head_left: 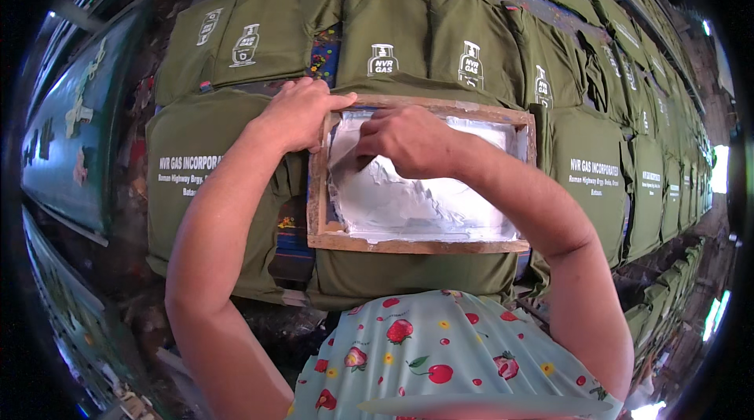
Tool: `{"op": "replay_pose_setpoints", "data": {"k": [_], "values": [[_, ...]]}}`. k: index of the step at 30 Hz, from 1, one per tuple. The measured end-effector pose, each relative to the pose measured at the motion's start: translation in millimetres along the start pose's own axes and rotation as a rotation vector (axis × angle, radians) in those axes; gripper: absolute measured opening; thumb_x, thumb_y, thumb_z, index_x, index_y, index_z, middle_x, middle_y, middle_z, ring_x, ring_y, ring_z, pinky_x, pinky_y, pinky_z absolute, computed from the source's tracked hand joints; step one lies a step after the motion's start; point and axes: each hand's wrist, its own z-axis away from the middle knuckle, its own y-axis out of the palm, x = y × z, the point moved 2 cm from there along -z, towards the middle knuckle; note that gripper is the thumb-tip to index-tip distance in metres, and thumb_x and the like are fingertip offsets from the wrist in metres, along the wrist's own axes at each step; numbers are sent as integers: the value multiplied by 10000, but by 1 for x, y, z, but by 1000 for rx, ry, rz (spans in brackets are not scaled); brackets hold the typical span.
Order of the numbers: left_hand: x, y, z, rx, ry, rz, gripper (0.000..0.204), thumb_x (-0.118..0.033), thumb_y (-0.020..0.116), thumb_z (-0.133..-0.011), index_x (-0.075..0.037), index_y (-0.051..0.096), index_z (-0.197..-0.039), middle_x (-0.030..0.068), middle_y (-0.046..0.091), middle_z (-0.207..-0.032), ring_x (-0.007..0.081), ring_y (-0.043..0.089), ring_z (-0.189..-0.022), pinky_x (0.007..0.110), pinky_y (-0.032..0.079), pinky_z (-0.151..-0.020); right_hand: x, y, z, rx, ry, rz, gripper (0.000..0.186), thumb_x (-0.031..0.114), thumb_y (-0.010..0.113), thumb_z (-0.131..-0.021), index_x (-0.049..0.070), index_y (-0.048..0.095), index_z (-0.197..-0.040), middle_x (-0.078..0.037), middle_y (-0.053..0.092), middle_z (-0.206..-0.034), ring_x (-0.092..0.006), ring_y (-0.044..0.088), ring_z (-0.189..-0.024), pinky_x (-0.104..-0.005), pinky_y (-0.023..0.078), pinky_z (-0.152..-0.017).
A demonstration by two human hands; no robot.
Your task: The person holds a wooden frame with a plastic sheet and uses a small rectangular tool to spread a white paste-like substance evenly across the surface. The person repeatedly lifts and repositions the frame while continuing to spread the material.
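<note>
A wooden screen frame [416, 245] holding thick white ink [424, 212] lies over an olive-green shirt [408, 271]. My left hand [306, 110] grips the frame's upper-left corner, thumb along the top bar. My right hand [400, 141] is closed over the left half of the screen, gripping what looks like a squeegee [349, 159], mostly hidden by the hand and lying in the ink.
Rows of olive shirts [385, 19] with white prints cover the sloping boards around the frame, stretching back and to the right. A teal board [67, 153] stands at far left. My floral apron [455, 349] is at the lower edge.
</note>
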Motion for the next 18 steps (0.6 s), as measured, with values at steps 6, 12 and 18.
{"op": "replay_pose_setpoints", "data": {"k": [6,12,18], "values": [[-5,-3,6,-22,15,31,1118,-36,1036,-637,-264,645,-1659,103,683,-1393,345,612,-1393,503,481,-1229,-15,-16,23,184,-136,48,139,144,692,-931,95,795,-851,-170,771,-913,-428,782,-962,-533,632,-894],[-9,-13,5,0,11,104,1107,-15,1023,-630,-231,654,-1651,118,681,-1429,354,618,-1397,482,480,-1253,-18,-51,115,176,-50,43,152,149,681,-941,84,791,-858,-144,785,-948,-393,779,-991,-518,615,-936],[-12,-16,4,18,17,84,1157,-20,1032,-604,-236,638,-1670,128,675,-1477,370,618,-1395,488,478,-1248,5,-58,218,29,247,52,195,146,699,-918,110,848,-1040,-86,790,-1063,-312,762,-1106,-485,582,-1039]]}}
